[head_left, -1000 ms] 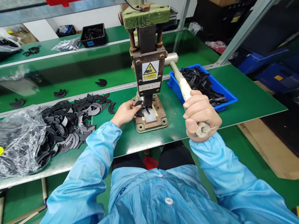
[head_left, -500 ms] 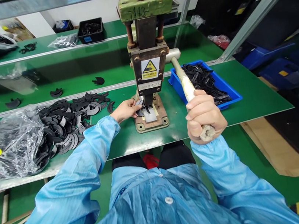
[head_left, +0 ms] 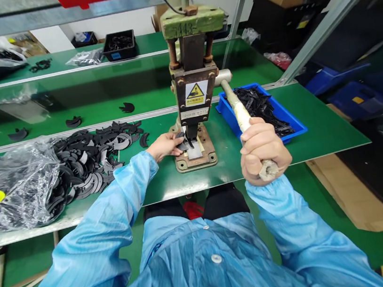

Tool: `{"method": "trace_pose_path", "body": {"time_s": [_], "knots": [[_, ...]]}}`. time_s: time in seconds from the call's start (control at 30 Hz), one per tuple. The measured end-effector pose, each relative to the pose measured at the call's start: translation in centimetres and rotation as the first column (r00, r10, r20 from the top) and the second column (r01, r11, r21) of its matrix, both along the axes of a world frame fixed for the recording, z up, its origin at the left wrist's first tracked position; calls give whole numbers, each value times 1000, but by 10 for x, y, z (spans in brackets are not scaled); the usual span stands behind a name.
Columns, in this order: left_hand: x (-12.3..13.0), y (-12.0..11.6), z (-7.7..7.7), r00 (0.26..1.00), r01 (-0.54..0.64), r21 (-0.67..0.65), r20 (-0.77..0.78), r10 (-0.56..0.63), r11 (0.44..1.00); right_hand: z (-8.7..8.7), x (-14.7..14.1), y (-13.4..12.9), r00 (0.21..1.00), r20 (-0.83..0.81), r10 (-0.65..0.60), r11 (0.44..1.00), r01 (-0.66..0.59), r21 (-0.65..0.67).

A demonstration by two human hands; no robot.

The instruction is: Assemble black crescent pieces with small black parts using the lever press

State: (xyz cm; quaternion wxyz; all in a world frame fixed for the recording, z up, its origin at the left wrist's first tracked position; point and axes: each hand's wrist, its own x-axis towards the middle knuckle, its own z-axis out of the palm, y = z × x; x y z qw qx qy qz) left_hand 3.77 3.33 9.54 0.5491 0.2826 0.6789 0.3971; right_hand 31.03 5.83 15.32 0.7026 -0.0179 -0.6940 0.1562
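Note:
My left hand (head_left: 166,146) pinches a dark curved plastic piece (head_left: 182,146) at the left side of the hand press (head_left: 194,91), right beside its ram. Under the ram, a small metal plate (head_left: 194,151) lies on the press base (head_left: 208,147). Where exactly the piece sits beneath the ram is partly hidden. My right hand (head_left: 264,151) is wrapped around the taped lever handle (head_left: 238,105), which slopes down toward me from the press's right side. A heap of curved black pieces (head_left: 87,160) lies on the bench to the left.
To the right of the press stands a blue bin (head_left: 296,129) full of thin black parts. A clear plastic bag (head_left: 15,187) spills pieces at left. Several loose pieces, one a notched piece (head_left: 127,107), lie behind the rail. A black tray (head_left: 119,45) stands farther back.
The camera view has tilted up slightly, so the scene sits lower. My left hand still holds the piece at the press, and my right hand stays on the lever, which looks hardly moved.

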Motion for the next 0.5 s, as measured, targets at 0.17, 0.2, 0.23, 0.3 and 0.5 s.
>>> {"method": "trace_pose_path", "body": {"time_s": [0.17,0.2,0.23,0.3,0.5], "knots": [[9,-11,-2,999,-38,87,-11,39,995,69,-9,22,1000,-6,14,1000,-14,12],[10,-15,-2,999,-44,115,1,44,992,85,-11,29,1000,17,23,1000,-23,4],[10,-21,-1,999,-49,144,20,47,988,98,-12,36,998,48,39,999,-39,-5],[7,-35,2,997,-58,200,56,47,978,110,-14,45,996,78,41,999,-39,-22],[1,-96,25,997,14,390,63,-42,921,20,-22,13,961,273,-53,942,139,-306]]}}
